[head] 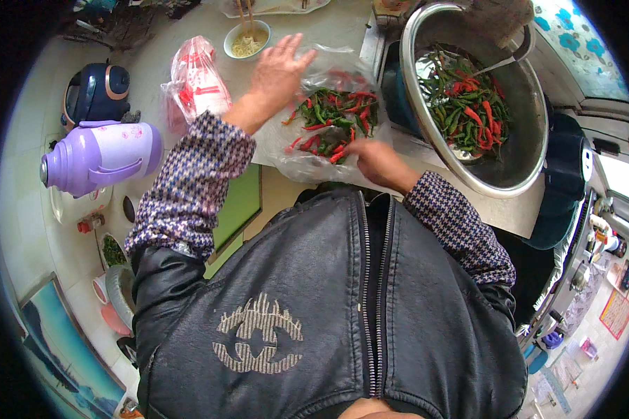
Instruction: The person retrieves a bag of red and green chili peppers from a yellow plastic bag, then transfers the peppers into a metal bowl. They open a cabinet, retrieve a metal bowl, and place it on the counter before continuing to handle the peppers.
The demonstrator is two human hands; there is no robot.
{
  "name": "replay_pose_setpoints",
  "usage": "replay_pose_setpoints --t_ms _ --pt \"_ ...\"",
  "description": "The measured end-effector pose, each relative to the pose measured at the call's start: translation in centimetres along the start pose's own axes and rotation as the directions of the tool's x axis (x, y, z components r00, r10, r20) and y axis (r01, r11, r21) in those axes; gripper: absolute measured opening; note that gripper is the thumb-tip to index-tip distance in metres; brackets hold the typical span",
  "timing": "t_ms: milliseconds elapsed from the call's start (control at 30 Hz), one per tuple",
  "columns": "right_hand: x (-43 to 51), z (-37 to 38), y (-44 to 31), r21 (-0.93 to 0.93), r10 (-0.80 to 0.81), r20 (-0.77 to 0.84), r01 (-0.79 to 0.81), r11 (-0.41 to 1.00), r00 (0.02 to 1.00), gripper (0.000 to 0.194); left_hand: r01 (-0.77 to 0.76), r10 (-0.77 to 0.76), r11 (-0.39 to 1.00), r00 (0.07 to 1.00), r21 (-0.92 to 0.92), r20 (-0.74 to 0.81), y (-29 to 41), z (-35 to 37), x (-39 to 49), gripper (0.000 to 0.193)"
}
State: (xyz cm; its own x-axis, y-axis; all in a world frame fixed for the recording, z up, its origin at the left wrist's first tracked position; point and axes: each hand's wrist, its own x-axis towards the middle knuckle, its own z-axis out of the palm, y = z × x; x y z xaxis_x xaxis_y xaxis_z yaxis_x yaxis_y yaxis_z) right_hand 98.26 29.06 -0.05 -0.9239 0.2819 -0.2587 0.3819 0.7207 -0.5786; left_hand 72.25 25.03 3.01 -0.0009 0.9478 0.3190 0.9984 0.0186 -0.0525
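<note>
Red and green chili peppers [340,105] lie on a spread clear plastic bag [293,165] in front of me. My left hand [280,68] is extended at the bag's left upper edge, palm down and fingers apart, with nothing visible in it. At the near right side of the pile, the fingers of my right hand [380,163] are bent against the peppers. That hand is slightly blurred, and its fingertips are partly hidden, so a grip on a pepper cannot be made out. To the right, a large metal basin [524,157] holds more red and green chili peppers [464,107].
A bowl of noodles [249,44] with chopsticks [246,21] sits beyond my left hand. A red-and-white plastic bag [202,84] lies left of it. Farther left are a purple thermos flask [105,154] and a dark rice cooker [102,91].
</note>
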Motion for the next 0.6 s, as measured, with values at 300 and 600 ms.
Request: replay_pose_setpoints --t_ms 300,600 --pt "8.8 0.8 5.4 -0.313 -0.156 -0.552 -0.031 0.949 0.819 0.021 0.139 -0.068 0.979 0.910 -0.147 0.410 5.8 4.1 -5.8 0.030" --pt "10.4 -0.7 5.7 -0.437 -0.009 -0.427 -0.198 0.877 0.904 0.013 -0.043 0.036 0.983 0.998 -0.181 -0.043 1.4 2.3 -4.9 0.030"
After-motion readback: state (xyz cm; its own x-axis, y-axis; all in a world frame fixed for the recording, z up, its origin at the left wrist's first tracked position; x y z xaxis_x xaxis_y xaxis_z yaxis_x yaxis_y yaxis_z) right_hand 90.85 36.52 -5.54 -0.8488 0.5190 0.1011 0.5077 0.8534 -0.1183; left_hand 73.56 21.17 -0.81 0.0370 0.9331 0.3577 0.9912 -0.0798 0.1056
